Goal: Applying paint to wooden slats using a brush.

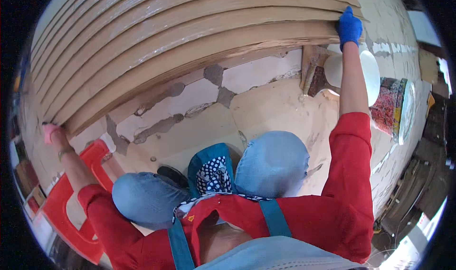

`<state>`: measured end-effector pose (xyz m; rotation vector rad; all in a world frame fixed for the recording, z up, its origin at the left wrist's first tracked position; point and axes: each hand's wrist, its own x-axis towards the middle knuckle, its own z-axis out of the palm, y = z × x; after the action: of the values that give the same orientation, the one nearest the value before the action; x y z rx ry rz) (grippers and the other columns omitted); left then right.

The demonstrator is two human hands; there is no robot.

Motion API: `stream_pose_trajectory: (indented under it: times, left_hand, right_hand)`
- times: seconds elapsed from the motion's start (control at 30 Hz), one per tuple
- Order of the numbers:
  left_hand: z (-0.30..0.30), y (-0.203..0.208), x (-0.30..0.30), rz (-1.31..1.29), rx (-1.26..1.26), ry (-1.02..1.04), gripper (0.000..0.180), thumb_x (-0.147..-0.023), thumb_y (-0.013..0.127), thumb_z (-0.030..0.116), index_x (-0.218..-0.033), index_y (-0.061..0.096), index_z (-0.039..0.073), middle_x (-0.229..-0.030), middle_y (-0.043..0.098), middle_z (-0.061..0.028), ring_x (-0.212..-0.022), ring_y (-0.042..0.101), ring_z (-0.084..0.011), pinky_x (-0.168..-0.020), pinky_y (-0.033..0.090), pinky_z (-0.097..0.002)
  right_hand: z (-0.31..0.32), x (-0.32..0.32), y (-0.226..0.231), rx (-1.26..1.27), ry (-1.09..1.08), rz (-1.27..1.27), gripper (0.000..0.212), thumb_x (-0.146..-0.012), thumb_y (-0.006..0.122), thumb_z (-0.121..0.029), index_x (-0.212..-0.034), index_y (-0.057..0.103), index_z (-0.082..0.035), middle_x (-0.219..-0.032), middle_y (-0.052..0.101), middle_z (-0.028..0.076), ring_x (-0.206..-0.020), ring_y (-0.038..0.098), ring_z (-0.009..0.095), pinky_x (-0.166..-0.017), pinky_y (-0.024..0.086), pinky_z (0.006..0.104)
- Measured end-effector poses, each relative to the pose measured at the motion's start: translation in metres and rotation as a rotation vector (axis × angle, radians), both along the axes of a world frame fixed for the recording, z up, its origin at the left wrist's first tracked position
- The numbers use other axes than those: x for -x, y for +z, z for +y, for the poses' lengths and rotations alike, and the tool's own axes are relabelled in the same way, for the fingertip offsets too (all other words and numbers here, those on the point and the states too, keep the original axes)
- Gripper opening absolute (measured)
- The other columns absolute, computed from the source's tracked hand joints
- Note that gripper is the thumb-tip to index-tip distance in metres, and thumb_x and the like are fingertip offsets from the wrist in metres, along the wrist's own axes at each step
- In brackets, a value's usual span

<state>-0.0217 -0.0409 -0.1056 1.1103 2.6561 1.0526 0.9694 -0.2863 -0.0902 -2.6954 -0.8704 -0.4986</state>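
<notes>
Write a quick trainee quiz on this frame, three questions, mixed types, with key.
1. Fill in: the right hand wears a ___ glove.
2. True or false: the left hand and the right hand are at opposite ends of the long brown strips.
3. Where is the bucket? A) between the knees B) left of both arms C) right of the right forearm

Key: 1. blue; 2. true; 3. C

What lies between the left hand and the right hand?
Long brown boards span the stretch from the left hand to the right hand, as the head view shows.
</notes>
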Motion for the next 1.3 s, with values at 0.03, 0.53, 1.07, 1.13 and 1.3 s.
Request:
stream_pose_trajectory:
  times: [0.03,0.53,1.07,1.13,1.3]
  left_hand:
    - [-0.013,0.056,0.121,0.387,-0.114,-0.294,0.022,-0.079,0.047,0.019,-0.086,0.060,0.003,-0.082,0.060,-0.0069,-0.072,0.055,-0.0193,-0.059,0.044,-0.0316]
    - [-0.025,0.049,-0.092,1.026,0.772,-0.020,0.023,-0.074,0.055,0.023,-0.092,0.063,0.010,-0.092,0.063,-0.0062,-0.084,0.061,-0.0198,-0.063,0.048,-0.0281]
    - [-0.015,0.035,-0.060,0.358,0.063,0.212,0.021,-0.077,0.050,0.016,-0.091,0.062,0.006,-0.094,0.061,-0.0118,-0.090,0.059,-0.0246,-0.072,0.048,-0.0316]
    - [-0.011,0.041,-0.053,0.672,0.517,0.128,0.024,-0.079,0.045,0.015,-0.093,0.060,0.003,-0.095,0.060,-0.0134,-0.092,0.058,-0.0257,-0.073,0.047,-0.0324]
    - [-0.020,0.059,-0.024,0.613,0.397,-0.197,0.037,-0.080,0.044,0.030,-0.093,0.060,-0.001,-0.098,0.059,-0.0148,-0.093,0.056,-0.0288,-0.074,0.045,-0.0355]
  right_hand:
    - [0.020,0.018,-0.022,0.008,0.141,0.072,0.057,-0.084,0.028,-0.046,-0.080,0.060,0.001,-0.084,0.056,0.027,-0.083,0.054,0.042,-0.075,0.040,0.0470]
    - [-0.014,-0.010,-0.002,0.186,0.223,-0.169,0.032,-0.083,0.034,-0.031,-0.082,0.054,-0.006,-0.078,0.057,0.025,-0.072,0.055,0.042,-0.061,0.041,0.0488]
    - [-0.006,0.017,0.005,-0.049,0.109,0.099,0.049,-0.081,0.038,-0.041,-0.076,0.059,0.003,-0.077,0.057,0.026,-0.069,0.055,0.042,-0.061,0.039,0.0480]
    - [-0.008,0.016,0.002,0.035,0.188,-0.005,0.050,-0.080,0.039,-0.042,-0.076,0.059,0.004,-0.079,0.057,0.027,-0.070,0.056,0.041,-0.061,0.039,0.0470]
    - [-0.014,-0.019,-0.011,0.013,0.411,-0.015,0.048,-0.081,0.043,-0.042,-0.067,0.062,-0.001,-0.065,0.058,0.022,-0.058,0.057,0.034,-0.053,0.042,0.0428]
